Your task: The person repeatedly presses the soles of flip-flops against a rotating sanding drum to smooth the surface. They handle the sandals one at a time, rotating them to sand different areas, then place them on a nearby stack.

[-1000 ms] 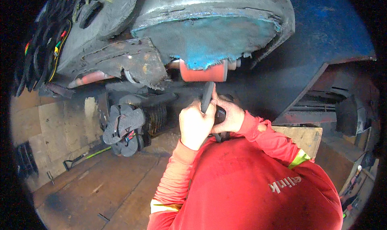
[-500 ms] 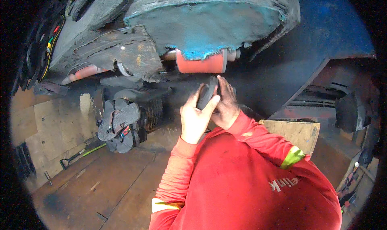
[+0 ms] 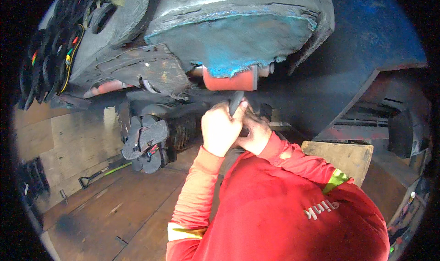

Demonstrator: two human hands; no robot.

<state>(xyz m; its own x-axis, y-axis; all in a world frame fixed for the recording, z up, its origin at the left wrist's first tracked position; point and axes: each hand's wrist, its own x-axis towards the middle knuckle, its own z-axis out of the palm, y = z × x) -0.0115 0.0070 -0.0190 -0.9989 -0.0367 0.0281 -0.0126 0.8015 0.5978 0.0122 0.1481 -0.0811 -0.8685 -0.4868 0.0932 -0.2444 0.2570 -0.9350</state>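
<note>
Just below a red sanding roller (image 3: 229,83), my two hands are together around a dark grey flip-flop (image 3: 236,102), seen nearly edge-on with its tip up. My left hand (image 3: 220,130) is closed on it, thumb along its side. Behind it and to the right, my right hand (image 3: 255,132), darkened with dust, has its fingers curled around the lower part, which is mostly hidden. A small gap seems to separate the tip from the roller. Ragged teal cloth (image 3: 238,43) hangs over the roller from a dusty grey housing (image 3: 243,2).
Grey flip-flops (image 3: 151,137) are piled at left beside the machine. More dark footwear (image 3: 46,68) hangs at the upper left. A wooden board (image 3: 341,158) stands right of my arm. A green-and-black rod (image 3: 110,171) lies along the left wall.
Both hands have closed in around the flip-flop, which has turned to show a narrower edge. My right fingers, stretched upward before, are now curled. The view has shifted slightly.
</note>
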